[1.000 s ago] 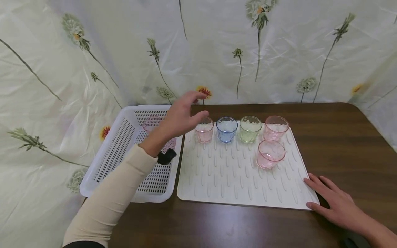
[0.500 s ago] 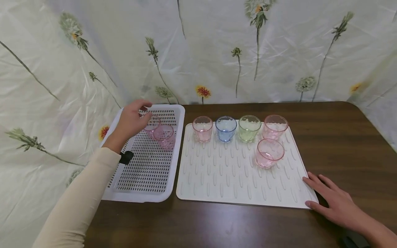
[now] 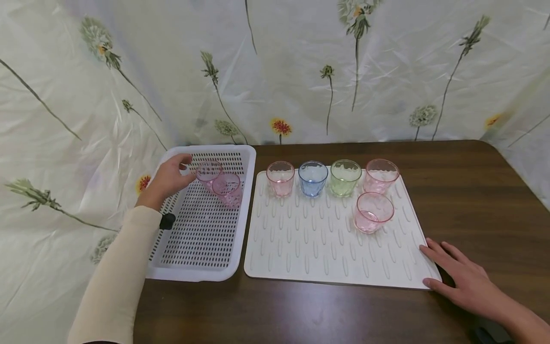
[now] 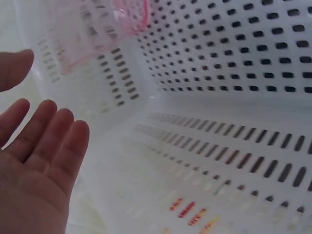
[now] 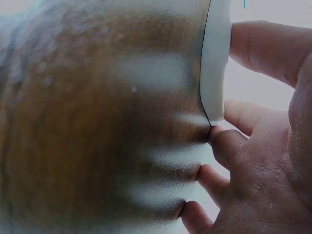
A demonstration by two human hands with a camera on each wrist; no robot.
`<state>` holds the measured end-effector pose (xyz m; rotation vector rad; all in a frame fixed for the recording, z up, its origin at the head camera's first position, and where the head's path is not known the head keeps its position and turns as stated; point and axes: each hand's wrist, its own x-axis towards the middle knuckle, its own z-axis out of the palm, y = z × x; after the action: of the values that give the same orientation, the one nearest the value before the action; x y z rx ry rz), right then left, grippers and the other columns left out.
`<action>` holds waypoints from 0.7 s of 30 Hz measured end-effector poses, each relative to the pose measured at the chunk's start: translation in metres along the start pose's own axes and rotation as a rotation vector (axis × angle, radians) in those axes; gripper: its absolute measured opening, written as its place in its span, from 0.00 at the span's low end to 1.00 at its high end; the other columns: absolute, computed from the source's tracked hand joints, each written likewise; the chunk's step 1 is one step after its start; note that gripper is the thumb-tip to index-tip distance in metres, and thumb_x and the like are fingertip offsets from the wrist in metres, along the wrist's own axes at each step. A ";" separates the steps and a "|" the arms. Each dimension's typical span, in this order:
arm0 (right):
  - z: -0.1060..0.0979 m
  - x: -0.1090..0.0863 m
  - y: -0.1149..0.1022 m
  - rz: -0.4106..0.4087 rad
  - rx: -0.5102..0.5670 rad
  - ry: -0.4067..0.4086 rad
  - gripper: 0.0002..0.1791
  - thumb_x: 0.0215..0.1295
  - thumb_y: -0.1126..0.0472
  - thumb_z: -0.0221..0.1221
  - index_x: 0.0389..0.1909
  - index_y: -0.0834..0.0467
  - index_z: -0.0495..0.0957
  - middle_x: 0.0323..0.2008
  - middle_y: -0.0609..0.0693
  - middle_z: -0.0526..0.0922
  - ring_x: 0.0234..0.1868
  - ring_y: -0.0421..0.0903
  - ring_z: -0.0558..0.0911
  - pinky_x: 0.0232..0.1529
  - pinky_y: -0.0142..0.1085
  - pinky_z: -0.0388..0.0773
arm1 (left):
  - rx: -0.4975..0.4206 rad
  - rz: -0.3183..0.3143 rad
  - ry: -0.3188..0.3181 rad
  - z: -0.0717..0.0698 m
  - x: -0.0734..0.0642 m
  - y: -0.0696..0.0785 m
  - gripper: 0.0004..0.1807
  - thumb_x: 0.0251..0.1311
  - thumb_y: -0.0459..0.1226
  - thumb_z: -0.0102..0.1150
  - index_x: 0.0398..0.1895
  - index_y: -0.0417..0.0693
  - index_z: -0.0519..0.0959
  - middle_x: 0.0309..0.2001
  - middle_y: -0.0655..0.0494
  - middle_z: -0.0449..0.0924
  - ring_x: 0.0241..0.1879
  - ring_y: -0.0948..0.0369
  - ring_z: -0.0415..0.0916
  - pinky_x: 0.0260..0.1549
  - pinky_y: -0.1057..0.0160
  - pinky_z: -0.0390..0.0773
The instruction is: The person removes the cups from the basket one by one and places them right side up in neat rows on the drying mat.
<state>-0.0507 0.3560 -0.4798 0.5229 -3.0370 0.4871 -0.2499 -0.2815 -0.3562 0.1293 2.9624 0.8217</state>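
Note:
Over the left side of a white perforated basket (image 3: 248,215), my left hand (image 3: 168,177) is beside a pink glass (image 3: 209,172). Its thumb and fingers are spread apart, and the left wrist view shows no glass between them. A second pink glass (image 3: 227,188) leans close to the first in the basket. My right hand (image 3: 466,279) rests at the near right corner of a white ridged board (image 3: 301,251). In the right wrist view, thumb and fingertips touch the board's edge (image 5: 215,73) and the table.
Along the board's back edge stand a pink glass (image 3: 281,181), a blue glass (image 3: 313,180), a green glass (image 3: 345,180) and another pink glass (image 3: 380,177). One more pink glass (image 3: 373,215) is in front of the last. A floral curtain (image 3: 275,71) hangs behind the brown table (image 3: 464,191).
My left hand has moved left from above the back-left glass on the board into the basket, then lowered beside the pink glass. My right hand has stayed in place.

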 end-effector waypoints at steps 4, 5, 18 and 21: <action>-0.001 0.002 0.001 0.001 0.000 0.002 0.45 0.61 0.52 0.67 0.77 0.48 0.57 0.80 0.48 0.50 0.77 0.63 0.51 0.44 0.70 0.64 | -0.031 -0.060 -0.106 0.009 0.009 -0.012 0.42 0.64 0.38 0.59 0.76 0.36 0.50 0.73 0.33 0.58 0.70 0.38 0.61 0.67 0.40 0.67; -0.002 0.002 0.002 0.001 -0.001 0.003 0.45 0.60 0.52 0.67 0.77 0.48 0.57 0.80 0.48 0.50 0.77 0.63 0.51 0.44 0.70 0.64 | -0.047 -0.074 -0.122 0.012 0.011 -0.014 0.44 0.64 0.38 0.59 0.77 0.36 0.48 0.74 0.32 0.57 0.71 0.37 0.60 0.68 0.40 0.66; 0.002 0.000 0.004 -0.022 -0.048 0.027 0.46 0.58 0.50 0.68 0.76 0.45 0.57 0.78 0.32 0.43 0.77 0.60 0.53 0.40 0.72 0.69 | -0.382 -0.247 -0.123 0.052 0.015 -0.022 0.50 0.60 0.43 0.66 0.79 0.46 0.47 0.76 0.40 0.56 0.74 0.43 0.56 0.74 0.40 0.57; 0.003 -0.001 0.005 -0.012 -0.045 0.022 0.46 0.58 0.50 0.68 0.76 0.45 0.57 0.78 0.32 0.43 0.80 0.54 0.47 0.41 0.71 0.68 | -0.432 -0.259 -0.122 0.057 0.015 -0.020 0.51 0.59 0.44 0.67 0.80 0.49 0.47 0.77 0.42 0.53 0.75 0.44 0.55 0.75 0.40 0.54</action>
<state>-0.0514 0.3595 -0.4840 0.5294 -3.0138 0.4209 -0.2610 -0.2684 -0.4159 -0.2129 2.5431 1.3262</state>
